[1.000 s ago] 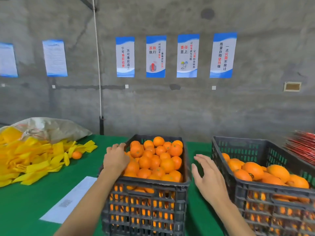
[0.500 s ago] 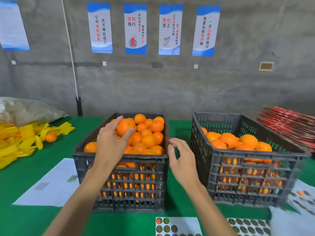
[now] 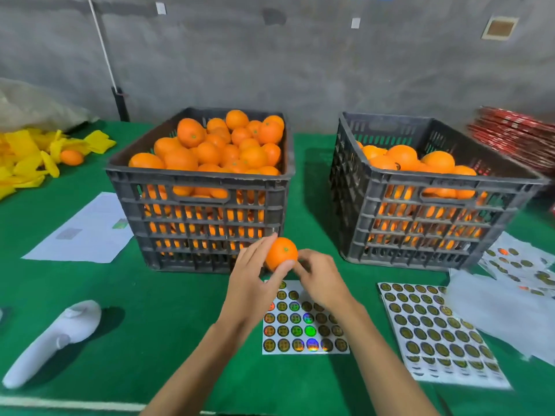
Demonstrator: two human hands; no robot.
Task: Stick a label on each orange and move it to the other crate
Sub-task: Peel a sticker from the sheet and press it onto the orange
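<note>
I hold one orange (image 3: 280,256) in front of the left crate's lower right corner, above a sheet of round holographic labels (image 3: 303,328). My left hand (image 3: 252,283) grips the orange from the left and below. My right hand (image 3: 321,280) has curled fingers against its right side; whether they carry a label is hidden. The left black crate (image 3: 198,178) is heaped with oranges. The right black crate (image 3: 450,183) holds a lower layer of oranges.
A second label sheet (image 3: 435,334) lies at the right, with used backing sheets (image 3: 504,310) beyond it. A white handheld device (image 3: 57,340) and a paper (image 3: 84,232) lie at the left. Yellow wrappers (image 3: 27,157) with a stray orange (image 3: 71,157) sit far left.
My left hand has lifted an orange out of the left crate and brought it down in front of it. My right hand has come in against the orange. The view has tilted down.
</note>
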